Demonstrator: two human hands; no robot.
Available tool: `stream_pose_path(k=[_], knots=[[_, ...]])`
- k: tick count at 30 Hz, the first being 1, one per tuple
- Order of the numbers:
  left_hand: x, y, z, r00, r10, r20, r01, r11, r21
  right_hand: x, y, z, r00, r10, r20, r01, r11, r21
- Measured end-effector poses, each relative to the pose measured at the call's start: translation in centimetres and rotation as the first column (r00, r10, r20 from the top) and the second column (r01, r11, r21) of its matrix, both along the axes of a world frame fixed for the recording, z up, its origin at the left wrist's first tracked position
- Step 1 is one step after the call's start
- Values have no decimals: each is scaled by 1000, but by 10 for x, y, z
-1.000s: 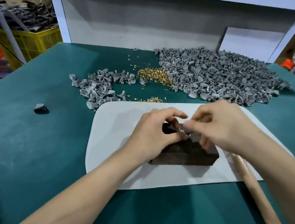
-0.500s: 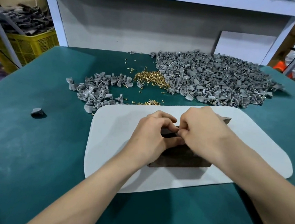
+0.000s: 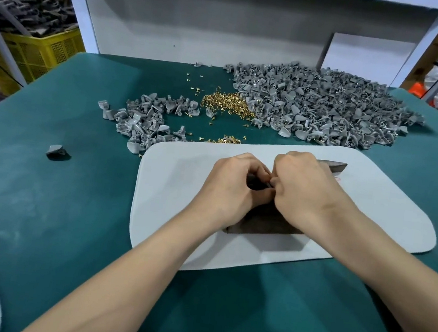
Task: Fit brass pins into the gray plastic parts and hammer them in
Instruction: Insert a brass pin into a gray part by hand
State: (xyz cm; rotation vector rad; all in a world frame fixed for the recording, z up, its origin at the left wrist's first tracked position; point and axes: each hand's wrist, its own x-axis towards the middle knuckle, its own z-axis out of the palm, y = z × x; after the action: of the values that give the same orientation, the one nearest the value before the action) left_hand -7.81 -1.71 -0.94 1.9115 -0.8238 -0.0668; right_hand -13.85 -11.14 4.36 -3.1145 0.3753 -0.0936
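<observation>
As hands (image 3: 233, 188) (image 3: 303, 188) pinch gray part (image 3: 268, 184), fingers (image 3: 258, 170) curled

Small assembly workshop: green-matted bench (image 3: 29, 197) w/ heap of gray plastic parts (image 3: 316, 108) at 1 o'clock, loose brass pins (image 3: 228, 103) at 12, yellow crate (image 3: 41, 50) of dark pcs at 10.

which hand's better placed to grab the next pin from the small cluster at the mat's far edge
Left, probably. The pin cluster lies just beyond the left hand; the right hand sits farther right. Both pinch a small part over the block.
</observation>
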Motion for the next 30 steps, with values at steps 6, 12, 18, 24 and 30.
stream_pose_path(k=[6, 12, 18, 24, 30], knots=[[1, 1, -2, 990, 112, -86, -119, 990, -80, 12, -14, -1, 987, -8, 158, -23, 981, 190], [6, 3, 7, 928, -32, -371, -150, 880, -451, 26, -18, -17, 837, 17, 546, -358, 772, 526], [11, 3, 1, 947, 13, -320, -166, 875, -454, 31, -26, -37, 791, -157, 592, -457, 492, 741], [14, 2, -8, 977, 77, -197, -168, 850, -500, 34, -31, -41, 794, -181, 580, -491, 372, 788], [16, 2, -9, 988, 43, -146, -113, 853, -510, 35, -33, -43, 814, -180, 552, -473, 345, 811]])
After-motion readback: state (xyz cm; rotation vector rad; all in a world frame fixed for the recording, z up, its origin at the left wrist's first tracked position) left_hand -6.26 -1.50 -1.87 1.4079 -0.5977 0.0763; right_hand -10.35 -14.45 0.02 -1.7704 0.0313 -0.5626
